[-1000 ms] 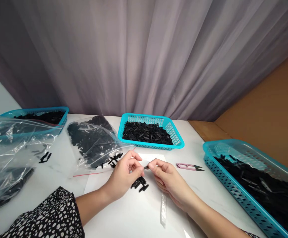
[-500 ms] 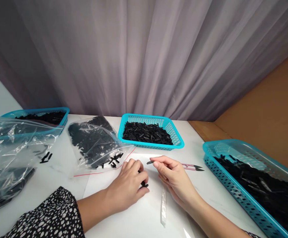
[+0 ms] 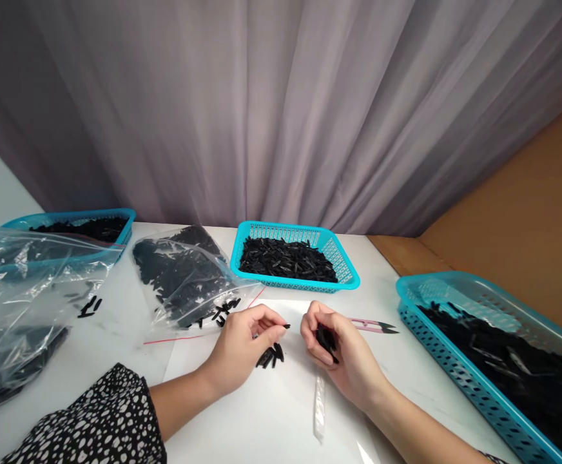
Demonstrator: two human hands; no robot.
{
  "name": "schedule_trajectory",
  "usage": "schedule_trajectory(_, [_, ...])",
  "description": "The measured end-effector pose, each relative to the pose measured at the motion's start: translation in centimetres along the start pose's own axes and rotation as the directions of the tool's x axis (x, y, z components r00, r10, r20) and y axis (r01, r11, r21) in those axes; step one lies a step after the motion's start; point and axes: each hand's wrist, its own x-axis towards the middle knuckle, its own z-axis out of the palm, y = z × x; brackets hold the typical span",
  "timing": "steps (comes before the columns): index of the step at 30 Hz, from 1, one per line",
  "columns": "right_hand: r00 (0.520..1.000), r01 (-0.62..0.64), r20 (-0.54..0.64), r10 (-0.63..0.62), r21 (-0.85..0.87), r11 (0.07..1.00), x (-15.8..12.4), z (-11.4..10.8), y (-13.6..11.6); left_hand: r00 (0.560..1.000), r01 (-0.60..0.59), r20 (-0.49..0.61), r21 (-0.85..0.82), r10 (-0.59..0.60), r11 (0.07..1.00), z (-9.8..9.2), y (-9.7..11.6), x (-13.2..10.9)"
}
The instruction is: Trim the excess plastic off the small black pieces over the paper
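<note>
My left hand (image 3: 242,345) pinches one small black plastic piece (image 3: 285,327) between thumb and fingertips, just above a little pile of black pieces (image 3: 271,356) on a white sheet (image 3: 261,419). My right hand (image 3: 341,351) is curled shut around several black pieces (image 3: 326,338) held in its palm. The two hands sit close together, a few centimetres apart, above the sheet.
A teal basket (image 3: 343,274) of black pieces stands behind the hands, another (image 3: 459,374) at the right, a third (image 3: 124,219) far left. Clear bags of pieces (image 3: 184,277) (image 3: 15,303) lie at left. Pink snips (image 3: 375,326) rest beside my right hand. A small clear sleeve (image 3: 318,409) lies on the sheet.
My left hand lifted off the pile with one piece pinched. My right hand drew its piece into the palm and curled shut.
</note>
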Motion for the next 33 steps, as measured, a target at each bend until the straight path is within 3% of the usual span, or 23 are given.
schedule_trajectory(5, [0.987, -0.16, -0.035, 0.157, -0.156, 0.975, 0.2, 0.0, 0.5, 0.999, 0.053, -0.002, -0.213, -0.055, 0.976, 0.2, -0.2, 0.3])
schedule_trajectory(17, [0.972, -0.222, 0.044, 0.232, -0.165, 0.961, 0.0, -0.2, 0.4, 1.0, 0.021, 0.017, -0.198, -0.018, 0.98, 0.2, 0.1, 0.1])
schedule_trajectory(19, [0.974, -0.212, 0.042, 0.222, -0.161, 0.964, 0.1, -0.1, 0.4, 1.0, -0.015, -0.001, -0.128, 0.015, 0.992, 0.2, 0.1, 0.0])
schedule_trajectory(22, [0.99, -0.139, 0.003, 0.142, -0.196, 0.971, 0.1, -0.1, 0.4, 0.993, -0.121, 0.002, 0.105, 0.121, 0.987, -0.1, 0.2, 0.1])
schedule_trajectory(27, [0.998, -0.019, -0.064, 0.002, -0.269, 0.963, 0.2, -0.4, 0.5, 0.946, -0.324, 0.163, 0.511, 0.281, 0.796, -0.8, -0.3, 0.1])
schedule_trajectory(33, [0.996, -0.008, -0.089, -0.012, -0.225, 0.974, 0.2, -0.5, 0.5, 0.95, -0.304, 0.272, 0.698, 0.153, 0.648, -0.6, 0.0, -0.4])
